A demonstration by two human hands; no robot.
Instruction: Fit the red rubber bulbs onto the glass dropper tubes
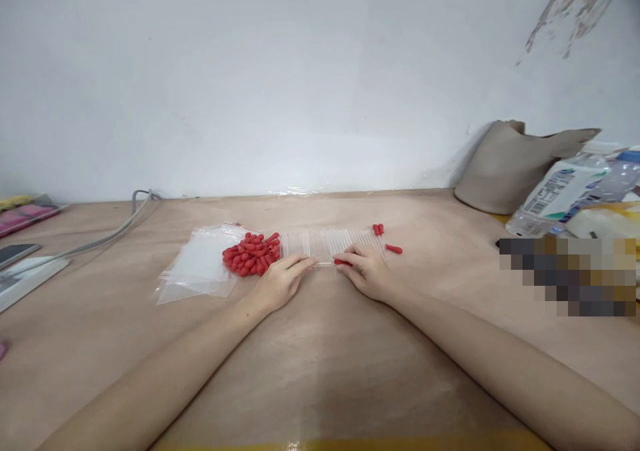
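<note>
Between my two hands a thin clear tube (324, 264) lies level. My left hand (284, 282) is closed in a pinch on its left end. My right hand (369, 271) pinches a red rubber dropper bulb (342, 262) at the tube's other end; fingers cover most of it, so whether the tube sits inside I cannot tell. Just behind both hands lies a row of clear tubes (320, 240), side by side. A heap of red dropper bulbs (251, 254) is left of the row. Past its right end are a few more, among them a single bulb (395, 248).
Clear zip bags (197, 264) lie left of the heap. Farther left are a grey cable (113, 236), a phone (19, 254) and a white item (35, 278). At the right stand a beige bag (500, 168) and a plastic bottle (557, 191). A white wall (320, 91) closes the back.
</note>
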